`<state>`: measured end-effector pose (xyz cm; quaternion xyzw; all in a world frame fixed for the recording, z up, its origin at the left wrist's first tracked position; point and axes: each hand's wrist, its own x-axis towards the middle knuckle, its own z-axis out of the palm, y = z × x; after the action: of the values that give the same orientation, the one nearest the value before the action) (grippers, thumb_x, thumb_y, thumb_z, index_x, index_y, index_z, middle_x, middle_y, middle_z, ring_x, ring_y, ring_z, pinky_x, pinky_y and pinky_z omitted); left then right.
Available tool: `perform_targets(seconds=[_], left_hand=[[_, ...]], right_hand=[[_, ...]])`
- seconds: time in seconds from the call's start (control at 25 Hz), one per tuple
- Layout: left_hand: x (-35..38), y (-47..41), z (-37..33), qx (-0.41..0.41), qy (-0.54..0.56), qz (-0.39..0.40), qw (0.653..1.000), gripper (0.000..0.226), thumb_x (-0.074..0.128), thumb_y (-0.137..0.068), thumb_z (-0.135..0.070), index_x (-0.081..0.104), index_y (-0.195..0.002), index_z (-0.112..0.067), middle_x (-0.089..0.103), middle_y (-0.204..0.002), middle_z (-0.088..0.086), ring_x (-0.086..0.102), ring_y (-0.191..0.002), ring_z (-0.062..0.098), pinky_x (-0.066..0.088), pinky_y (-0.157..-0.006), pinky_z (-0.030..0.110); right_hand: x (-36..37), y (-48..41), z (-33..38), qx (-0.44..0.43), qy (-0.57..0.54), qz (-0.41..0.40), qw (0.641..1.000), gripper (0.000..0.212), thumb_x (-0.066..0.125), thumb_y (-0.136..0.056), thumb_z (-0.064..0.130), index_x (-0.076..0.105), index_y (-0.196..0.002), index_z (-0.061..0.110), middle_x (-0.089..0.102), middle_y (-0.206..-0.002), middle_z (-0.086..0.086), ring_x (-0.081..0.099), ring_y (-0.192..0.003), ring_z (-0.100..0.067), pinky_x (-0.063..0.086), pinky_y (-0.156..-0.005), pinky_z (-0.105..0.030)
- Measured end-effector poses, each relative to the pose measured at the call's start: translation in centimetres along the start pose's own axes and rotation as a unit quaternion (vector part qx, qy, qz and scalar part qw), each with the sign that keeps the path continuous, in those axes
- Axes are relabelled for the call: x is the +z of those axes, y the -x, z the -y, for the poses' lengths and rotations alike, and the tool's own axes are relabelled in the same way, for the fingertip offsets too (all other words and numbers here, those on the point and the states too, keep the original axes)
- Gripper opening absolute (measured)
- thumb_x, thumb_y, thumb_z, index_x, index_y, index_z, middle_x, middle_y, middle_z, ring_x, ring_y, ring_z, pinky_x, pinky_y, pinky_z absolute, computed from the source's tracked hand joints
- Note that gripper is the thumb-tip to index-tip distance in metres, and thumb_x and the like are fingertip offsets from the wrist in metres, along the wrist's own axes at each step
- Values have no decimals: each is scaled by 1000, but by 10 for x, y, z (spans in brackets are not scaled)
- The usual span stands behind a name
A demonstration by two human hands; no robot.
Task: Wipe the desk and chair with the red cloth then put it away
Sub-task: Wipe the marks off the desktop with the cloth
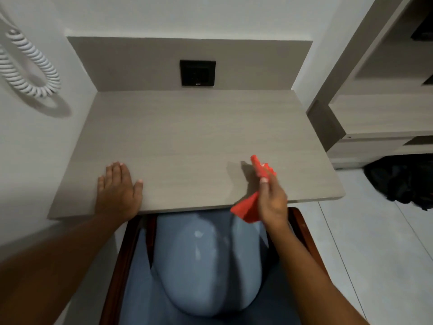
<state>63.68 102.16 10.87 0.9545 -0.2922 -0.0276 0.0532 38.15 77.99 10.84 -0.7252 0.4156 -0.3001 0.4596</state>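
Observation:
The light wood-grain desk (pixel 192 137) fills the middle of the view. My left hand (pixel 118 191) lies flat on its front left edge, fingers spread, holding nothing. My right hand (pixel 273 202) is raised over the desk's front right edge and grips the red cloth (pixel 249 207), which is bunched; one end sticks up above my fingers and the other hangs below my palm, off the desk surface. Under the desk's front edge stands the chair (pixel 206 266), with a dark wooden frame and a pale blue padded back.
A black socket plate (pixel 197 73) sits in the desk's back panel. A white coiled phone cord (pixel 28 64) hangs on the left wall. Grey shelving (pixel 379 109) stands to the right, with a black bag (pixel 405 179) on the tiled floor beneath it.

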Motion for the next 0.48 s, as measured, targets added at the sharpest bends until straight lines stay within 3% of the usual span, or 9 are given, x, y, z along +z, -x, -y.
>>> perform_targets(seconds=[0.04,0.12,0.2,0.24,0.28,0.32,0.36,0.4,0.48], left_hand=[[0,-1,0,-2,-5,8,1000,76,29,-89,-43,33,-144,9,35,-152,33,31,-142,47,23,-115,60],[-2,-9,2,1,1,28,1000,77,27,-90,-45,32,-145,8,33,-153,33,29,-143,47,22,-116,60],[-15,-22,4,75,-9,32,997,80,23,-91,-50,29,-148,6,29,-156,31,25,-146,45,19,-118,58],[-15,-26,1,140,-21,28,989,82,20,-91,-53,26,-150,4,26,-158,29,22,-148,42,17,-120,56],[-23,-32,-9,211,-57,36,975,84,18,-92,-57,22,-152,2,22,-161,26,19,-150,39,14,-122,53],[18,-48,-18,276,-67,84,955,85,16,-93,-61,18,-154,-1,18,-163,23,15,-152,35,12,-123,50],[34,-60,-27,323,-82,111,936,86,13,-92,-63,14,-155,-4,15,-164,20,11,-153,32,11,-124,48],[33,-60,-30,356,-97,105,923,87,10,-92,-65,11,-156,-6,11,-165,17,7,-154,29,10,-125,46],[18,-58,-30,362,-84,84,925,87,10,-92,-66,7,-156,-8,8,-166,15,4,-154,27,9,-125,45]], right_hand=[[-13,6,-1,59,-152,-33,986,35,45,-104,24,65,-133,28,61,-143,-3,57,-133,-18,45,-112,-41],[-40,34,-9,203,-364,-83,905,31,52,-98,36,74,-119,29,66,-134,-18,72,-111,-29,58,-89,-47],[-65,77,-29,317,-489,-14,812,43,47,-97,49,67,-130,28,62,-129,-31,70,-95,-53,59,-73,-61],[-72,98,-41,326,-551,24,768,48,41,-100,49,59,-139,27,60,-130,-33,68,-96,-57,57,-76,-67],[-70,110,-47,334,-582,34,741,51,38,-102,44,52,-146,21,55,-136,-33,66,-105,-54,54,-88,-65],[-52,127,-88,351,-589,27,728,50,41,-102,38,53,-144,15,50,-142,-31,65,-115,-47,52,-100,-56],[-35,140,-114,354,-516,-16,780,44,46,-99,34,64,-135,15,54,-143,-26,65,-120,-38,55,-100,-44],[-18,147,-126,346,-373,-82,857,36,49,-99,30,68,-129,20,59,-141,-19,64,-123,-31,57,-98,-35],[14,149,-130,260,-112,-121,951,38,44,-106,24,56,-142,28,55,-149,-3,52,-138,-22,48,-110,-29]])
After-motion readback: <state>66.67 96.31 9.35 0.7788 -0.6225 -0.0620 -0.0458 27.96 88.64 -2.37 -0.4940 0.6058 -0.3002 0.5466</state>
